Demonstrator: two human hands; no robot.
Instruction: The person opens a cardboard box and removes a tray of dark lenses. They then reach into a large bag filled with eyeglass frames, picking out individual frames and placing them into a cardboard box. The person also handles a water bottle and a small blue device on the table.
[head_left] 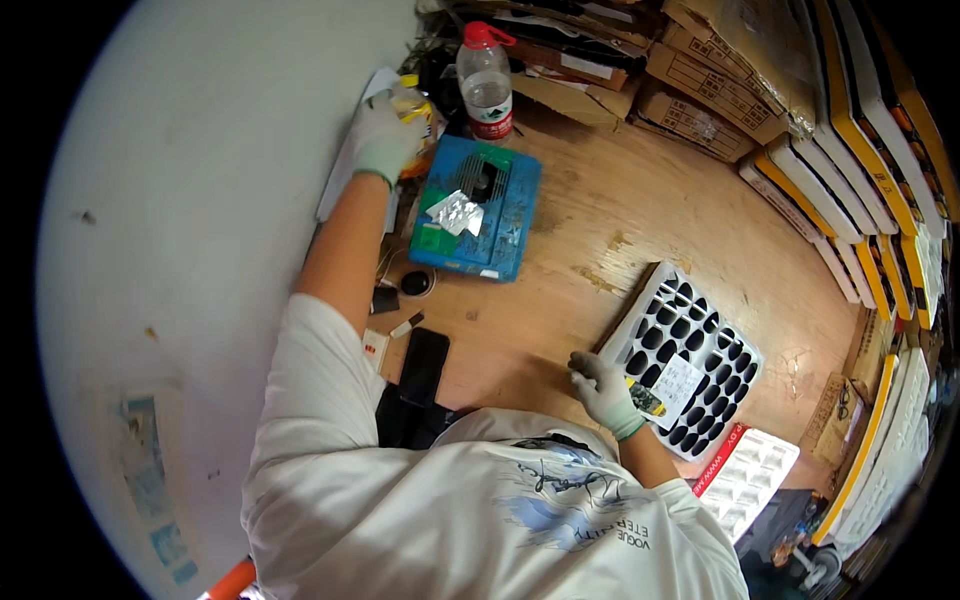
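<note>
My gloved left hand [385,135] grips a yellow-capped container with orange and yellow colouring [414,105] at the back left, beside a red-capped clear bottle [485,85] and a blue plastic case [475,240] bearing crumpled foil [455,213]. My gloved right hand [600,385] is at the left edge of a white tray with many dark oval holes [636,310], its fingers loosely bent and apart, holding nothing that I can see. On that tray, by my right wrist, lie a white paper label [676,385] and a small black and yellow piece [645,399].
Stacked cardboard [710,100] fills the back of the wooden table [560,210]; stacked flat boxes [830,200] line the right. A white wall [180,230] borders the left. A dark phone [423,365] and small items lie near my left sleeve, a white moulded tray [750,475] at lower right.
</note>
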